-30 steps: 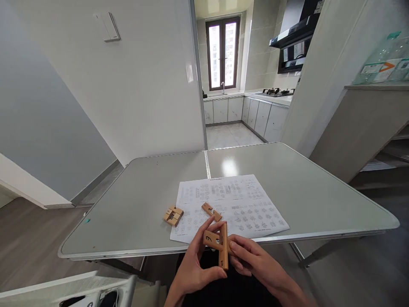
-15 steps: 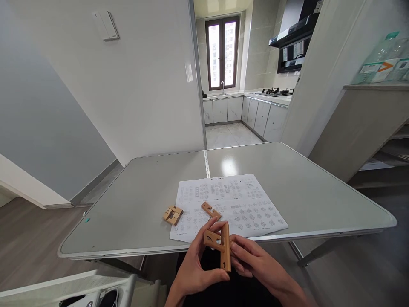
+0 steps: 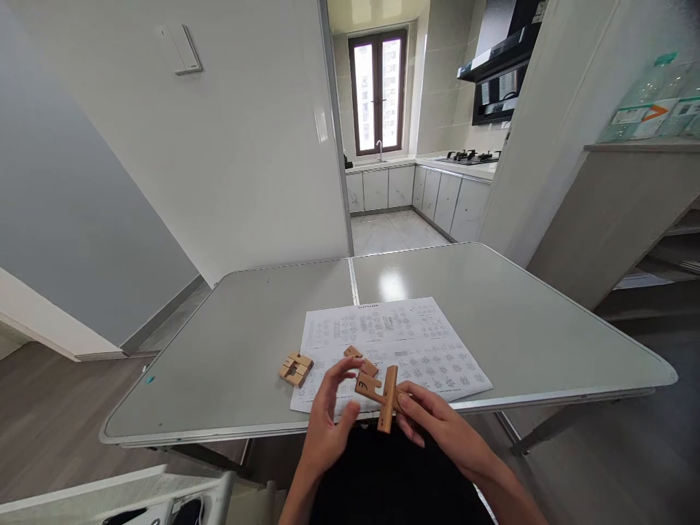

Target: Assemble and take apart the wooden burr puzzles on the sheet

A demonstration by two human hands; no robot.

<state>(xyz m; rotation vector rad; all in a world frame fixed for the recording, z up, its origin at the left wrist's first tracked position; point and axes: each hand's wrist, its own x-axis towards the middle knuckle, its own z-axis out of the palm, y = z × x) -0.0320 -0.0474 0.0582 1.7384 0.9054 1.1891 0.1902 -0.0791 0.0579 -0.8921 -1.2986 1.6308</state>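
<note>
My right hand (image 3: pixel 432 421) is closed on two notched wooden puzzle pieces joined in a cross (image 3: pixel 381 391), held just above the table's near edge; one piece bears a handwritten number. My left hand (image 3: pixel 327 419) hovers just left of the cross with fingers apart and curved, gripping nothing. A single loose wooden piece (image 3: pixel 362 360) lies on the printed instruction sheet (image 3: pixel 421 343) behind the hands. A small cluster of joined wooden pieces (image 3: pixel 296 367) rests on the table left of the sheet.
The grey folding table (image 3: pixel 230 343) has a metal rim and a centre seam. Behind it stand a white wall and a doorway to a kitchen (image 3: pixel 394 189). A counter with bottled water (image 3: pixel 650 109) stands at right. A white chair frame (image 3: pixel 164 492) is at lower left.
My left hand has let go of the crossed pieces and opened. My right hand has lifted the cross toward the table and tilted it.
</note>
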